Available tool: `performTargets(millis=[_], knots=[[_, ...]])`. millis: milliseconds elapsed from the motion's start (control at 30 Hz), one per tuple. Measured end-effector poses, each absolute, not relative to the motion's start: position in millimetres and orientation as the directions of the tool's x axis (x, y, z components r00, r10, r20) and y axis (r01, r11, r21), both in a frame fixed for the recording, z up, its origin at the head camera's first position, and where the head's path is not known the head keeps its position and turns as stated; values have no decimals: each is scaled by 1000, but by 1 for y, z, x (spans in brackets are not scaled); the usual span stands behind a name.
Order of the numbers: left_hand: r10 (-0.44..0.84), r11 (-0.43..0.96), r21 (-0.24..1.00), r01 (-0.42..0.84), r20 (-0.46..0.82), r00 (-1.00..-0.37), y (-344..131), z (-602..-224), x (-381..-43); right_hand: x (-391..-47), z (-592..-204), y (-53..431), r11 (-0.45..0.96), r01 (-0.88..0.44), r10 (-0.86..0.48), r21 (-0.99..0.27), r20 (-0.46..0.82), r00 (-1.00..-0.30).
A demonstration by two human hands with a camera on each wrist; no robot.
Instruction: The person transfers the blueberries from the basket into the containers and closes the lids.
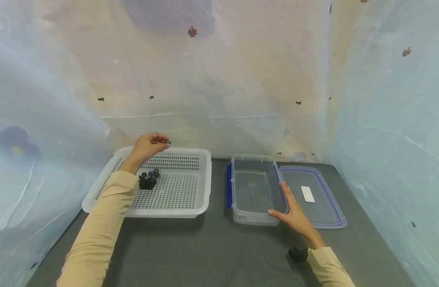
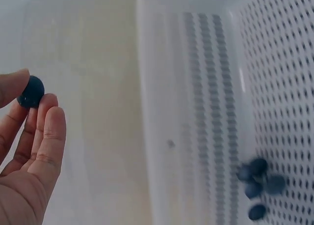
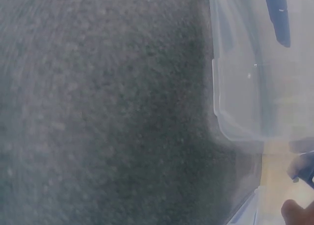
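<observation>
Between thumb and fingertips my left hand pinches a dark blue grape, held above the far rim of a white perforated basket. Several more dark grapes lie inside the basket; the left wrist view shows these loose grapes close together. My right hand rests at the near right corner of a clear plastic container, its fingers along the right side and its thumb on the near rim. Only a thumb tip shows in the right wrist view.
Just right of the container a clear lid with a blue seal and white label lies flat. A blue latch flap juts from the container's left side. Dark grey cloth covers the table; pale patterned sheets hang around it.
</observation>
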State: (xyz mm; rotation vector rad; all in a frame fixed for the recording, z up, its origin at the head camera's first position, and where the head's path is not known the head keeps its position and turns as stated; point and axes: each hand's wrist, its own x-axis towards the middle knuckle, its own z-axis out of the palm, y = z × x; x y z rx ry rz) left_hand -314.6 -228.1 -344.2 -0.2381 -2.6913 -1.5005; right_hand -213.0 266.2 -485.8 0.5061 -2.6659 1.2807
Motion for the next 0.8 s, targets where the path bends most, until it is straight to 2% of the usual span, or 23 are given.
performTargets(millis=[533,800], knots=[[194,406,884,232,165,-967,-153,-331,-323,-210,-484,266,576,-340,-224,-744,256,-940],[249,360,897,256,172,-953,-116,-332,-326,-208,-478,265,644,-379,-264,-665,271,-926]])
